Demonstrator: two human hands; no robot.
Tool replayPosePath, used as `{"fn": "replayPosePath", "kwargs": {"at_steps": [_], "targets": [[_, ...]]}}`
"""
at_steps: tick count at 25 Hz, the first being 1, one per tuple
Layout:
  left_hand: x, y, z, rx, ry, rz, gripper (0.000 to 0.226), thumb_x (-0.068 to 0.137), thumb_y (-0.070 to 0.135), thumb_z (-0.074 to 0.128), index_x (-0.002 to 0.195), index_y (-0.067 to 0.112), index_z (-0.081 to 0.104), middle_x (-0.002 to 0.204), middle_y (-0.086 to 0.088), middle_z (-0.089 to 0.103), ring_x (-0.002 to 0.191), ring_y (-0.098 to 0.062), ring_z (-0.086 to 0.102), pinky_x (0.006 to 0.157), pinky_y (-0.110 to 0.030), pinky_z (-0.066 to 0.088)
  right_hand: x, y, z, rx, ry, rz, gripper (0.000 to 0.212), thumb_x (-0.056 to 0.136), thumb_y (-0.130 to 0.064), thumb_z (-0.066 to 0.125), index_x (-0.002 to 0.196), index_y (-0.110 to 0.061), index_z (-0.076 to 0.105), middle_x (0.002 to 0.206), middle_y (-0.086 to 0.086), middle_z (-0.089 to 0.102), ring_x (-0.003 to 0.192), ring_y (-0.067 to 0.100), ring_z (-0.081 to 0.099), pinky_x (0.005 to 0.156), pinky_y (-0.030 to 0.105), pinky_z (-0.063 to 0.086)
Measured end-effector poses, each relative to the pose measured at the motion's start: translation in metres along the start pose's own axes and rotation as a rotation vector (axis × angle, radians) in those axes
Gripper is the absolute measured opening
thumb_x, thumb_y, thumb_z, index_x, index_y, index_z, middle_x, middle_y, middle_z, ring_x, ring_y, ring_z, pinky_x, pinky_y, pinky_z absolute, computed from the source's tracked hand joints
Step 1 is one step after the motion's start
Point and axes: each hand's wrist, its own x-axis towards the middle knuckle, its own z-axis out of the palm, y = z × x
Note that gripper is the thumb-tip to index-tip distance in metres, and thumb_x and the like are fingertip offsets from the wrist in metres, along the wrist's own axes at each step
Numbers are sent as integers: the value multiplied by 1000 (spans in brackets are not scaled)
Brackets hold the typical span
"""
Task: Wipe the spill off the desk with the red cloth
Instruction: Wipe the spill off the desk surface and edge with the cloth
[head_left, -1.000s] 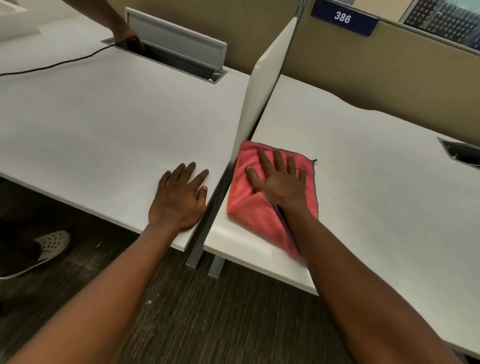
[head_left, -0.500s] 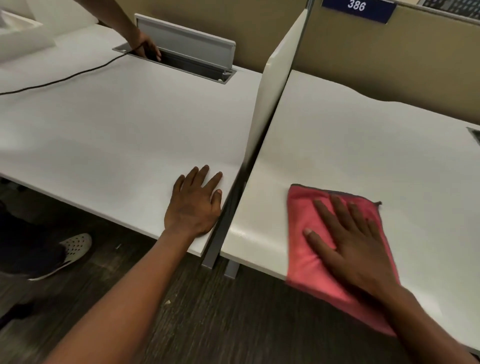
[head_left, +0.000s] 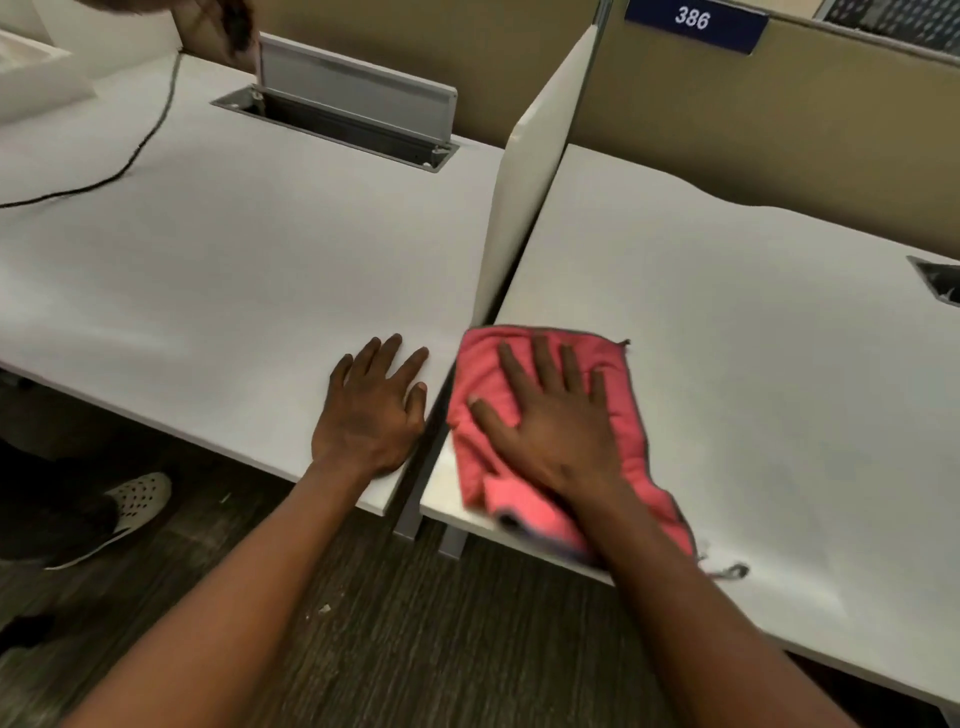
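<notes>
The red cloth (head_left: 621, 410) lies at the right counter's (head_left: 753, 364) front-left corner under the flat, spread right hand (head_left: 553, 431); the left hand (head_left: 371, 410) rests flat, fingers straight, on the adjoining counter (head_left: 234, 260).

We see both forearms reach forward from the lower edge, bare to the wrist. Our left hand (head_left: 370, 410) lies palm down on the surface (head_left: 218, 270), fingers straight and slightly spread, thumb tucked alongside. Our right hand (head_left: 550, 421) is also palm down, fingers extended and fanned apart, thumb angled out to the left, pressing flat on the red cloth (head_left: 631, 441). Neither hand curls round anything; the wrists sit level with the forearms.
</notes>
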Motion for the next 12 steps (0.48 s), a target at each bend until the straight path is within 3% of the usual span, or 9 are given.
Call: {"fn": "replayPosePath", "kwargs": {"at_steps": [4, 7, 12], "targets": [[1, 0, 0, 3, -4, -4, 54, 102, 45, 33, 156, 38, 32, 167, 1, 24, 155, -19, 14, 126, -44, 10, -79, 28, -3, -4, -3, -14, 80, 88, -87, 6, 158, -53, -11, 171, -10, -18, 157, 18, -21, 126, 47, -12], [1, 0, -2, 6, -32, -1, 57, 101, 48, 26, 157, 38, 28, 168, 2, 20, 156, -18, 10, 126, -43, 7, -110, 86, -11, -72, -28, 93, 82, 80, -90, -8, 155, -56, -18, 170, -11, -22, 157, 17, -22, 128, 48, -8], [-1, 6, -2, 0, -29, -11, 55, 104, 44, 28, 158, 37, 25, 169, 1, 17, 156, -18, 8, 127, -43, 5, -71, 128, -21, -51, 15, 384, 85, 88, -82, 9, 163, -42, 0, 174, 1, -3, 160, 29, -3, 127, 57, 2]]}}
